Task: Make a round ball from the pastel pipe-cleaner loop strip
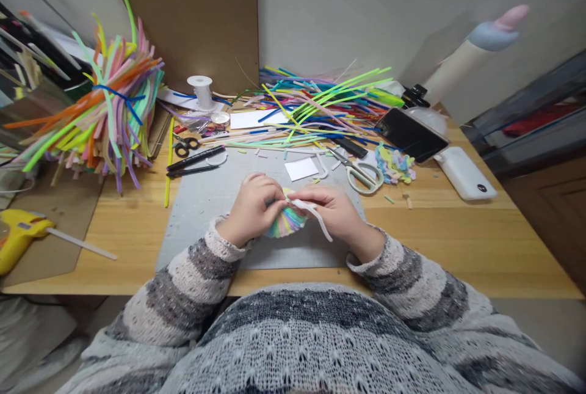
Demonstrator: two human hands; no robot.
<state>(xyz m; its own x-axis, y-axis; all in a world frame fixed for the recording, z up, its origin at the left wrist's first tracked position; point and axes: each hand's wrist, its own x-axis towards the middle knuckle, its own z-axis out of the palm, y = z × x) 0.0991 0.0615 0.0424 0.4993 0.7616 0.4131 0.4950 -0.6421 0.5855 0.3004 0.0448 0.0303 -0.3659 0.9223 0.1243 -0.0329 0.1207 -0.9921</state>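
Over the grey cutting mat (201, 211) my left hand (254, 207) is closed around a fan-shaped, pastel rainbow coil of pipe cleaners (286, 223). My right hand (336, 211) pinches a white pipe cleaner (315, 218) whose near end sticks out toward me while its other end meets the coil's top edge. Both hands touch the coil from opposite sides. Striped knit sleeves cover my forearms.
White-handled scissors (364, 175) and a white paper piece (301, 168) lie just beyond my hands. Loose pipe cleaners (320, 107) spread at the back, a big bundle (101, 119) stands left. Yellow glue gun (18, 235) far left; phone (412, 134) and power bank (464, 173) right.
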